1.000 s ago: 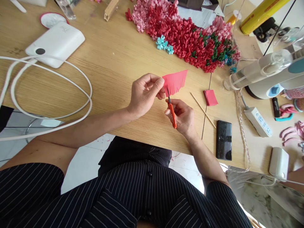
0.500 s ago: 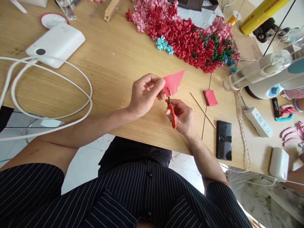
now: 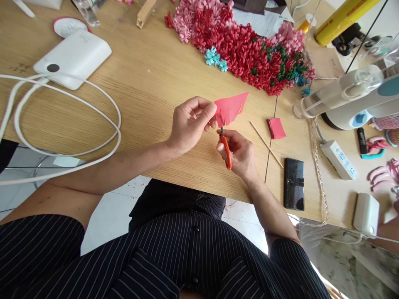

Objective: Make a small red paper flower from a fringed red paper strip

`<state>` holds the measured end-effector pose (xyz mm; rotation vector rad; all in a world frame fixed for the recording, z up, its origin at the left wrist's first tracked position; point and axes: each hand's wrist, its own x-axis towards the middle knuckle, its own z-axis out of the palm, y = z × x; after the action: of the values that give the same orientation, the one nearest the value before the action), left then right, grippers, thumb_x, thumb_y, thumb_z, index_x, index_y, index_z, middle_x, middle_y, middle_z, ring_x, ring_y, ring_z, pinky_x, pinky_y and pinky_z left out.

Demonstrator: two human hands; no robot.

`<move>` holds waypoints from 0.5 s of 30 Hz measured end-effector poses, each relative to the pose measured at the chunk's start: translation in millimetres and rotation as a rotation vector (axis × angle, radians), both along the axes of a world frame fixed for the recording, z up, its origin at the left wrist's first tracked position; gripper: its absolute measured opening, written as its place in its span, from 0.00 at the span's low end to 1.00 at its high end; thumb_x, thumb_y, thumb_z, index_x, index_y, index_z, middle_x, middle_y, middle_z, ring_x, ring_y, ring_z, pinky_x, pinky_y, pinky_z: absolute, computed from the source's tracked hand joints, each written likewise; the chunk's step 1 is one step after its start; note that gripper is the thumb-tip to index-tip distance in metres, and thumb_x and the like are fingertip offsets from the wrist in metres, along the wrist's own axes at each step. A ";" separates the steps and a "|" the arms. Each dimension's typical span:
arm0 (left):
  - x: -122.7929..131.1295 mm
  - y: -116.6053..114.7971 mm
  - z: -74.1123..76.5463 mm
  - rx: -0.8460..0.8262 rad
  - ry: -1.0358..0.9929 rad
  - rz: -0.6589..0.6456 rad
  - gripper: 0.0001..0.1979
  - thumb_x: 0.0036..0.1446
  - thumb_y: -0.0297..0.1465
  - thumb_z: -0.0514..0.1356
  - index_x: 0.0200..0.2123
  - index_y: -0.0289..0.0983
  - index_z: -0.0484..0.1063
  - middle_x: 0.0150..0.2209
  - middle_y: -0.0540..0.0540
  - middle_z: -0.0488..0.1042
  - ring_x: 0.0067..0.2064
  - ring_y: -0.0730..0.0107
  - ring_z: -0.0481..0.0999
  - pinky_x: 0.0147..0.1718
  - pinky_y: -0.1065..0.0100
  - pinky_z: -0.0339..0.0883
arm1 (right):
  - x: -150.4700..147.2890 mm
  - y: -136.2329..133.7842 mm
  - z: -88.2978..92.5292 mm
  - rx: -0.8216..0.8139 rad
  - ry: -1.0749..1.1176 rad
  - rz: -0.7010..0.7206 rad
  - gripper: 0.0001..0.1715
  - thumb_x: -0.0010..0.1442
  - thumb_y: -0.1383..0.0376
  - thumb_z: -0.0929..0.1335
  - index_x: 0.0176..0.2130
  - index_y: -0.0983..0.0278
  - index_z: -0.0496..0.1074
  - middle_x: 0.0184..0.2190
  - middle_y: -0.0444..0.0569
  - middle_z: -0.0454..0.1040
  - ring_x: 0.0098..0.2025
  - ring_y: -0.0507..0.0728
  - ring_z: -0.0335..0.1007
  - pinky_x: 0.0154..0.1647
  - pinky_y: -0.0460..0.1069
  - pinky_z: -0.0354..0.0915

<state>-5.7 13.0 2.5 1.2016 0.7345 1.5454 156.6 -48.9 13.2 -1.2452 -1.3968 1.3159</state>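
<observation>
Between thumb and fingers, my left hand (image 3: 191,120) pinches the left end of a red-pink paper strip (image 3: 230,106). Narrow slits run up from the strip's lower edge and make a fringe; its upper edge is uncut. My right hand (image 3: 238,151) is closed round the orange handles of small scissors (image 3: 227,151). Their blades point away from me and meet the fringed edge near my left fingertips. To the right of the hands lie a thin wooden stick (image 3: 266,144) and a small stack of red paper squares (image 3: 276,128) on the table.
A heap of red, pink and green paper flowers (image 3: 246,54) spreads across the back. A white power bank (image 3: 73,58) with a looped white cable (image 3: 118,124) lies left. At right are a phone (image 3: 294,184), a power strip (image 3: 338,160), a clear bottle (image 3: 343,89) and another person's arm (image 3: 388,236).
The paper's free right end has swung slightly to the right and its fringe lies more evenly. Both hands and the scissors stay almost in place.
</observation>
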 end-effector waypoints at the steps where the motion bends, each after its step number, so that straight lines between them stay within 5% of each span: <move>1: -0.1 0.4 -0.6 0.009 -0.010 -0.005 0.21 0.61 0.49 0.70 0.29 0.39 0.74 0.22 0.54 0.73 0.22 0.81 0.73 0.20 0.76 0.65 | 0.2 0.0 0.0 0.001 -0.005 0.002 0.40 0.48 0.42 0.81 0.49 0.64 0.76 0.28 0.38 0.71 0.25 0.46 0.60 0.24 0.46 0.56; 15: -1.0 4.0 -6.2 0.010 0.039 0.038 0.22 0.61 0.52 0.69 0.30 0.40 0.73 0.24 0.54 0.72 0.24 0.80 0.72 0.23 0.75 0.64 | 0.9 -0.5 -1.3 0.001 -0.024 0.006 0.39 0.49 0.40 0.80 0.49 0.62 0.76 0.28 0.38 0.72 0.25 0.46 0.59 0.25 0.47 0.56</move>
<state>-6.7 17.0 -3.7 1.2343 0.7798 1.5622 157.6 -49.4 11.9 -1.2607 -1.4185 1.3079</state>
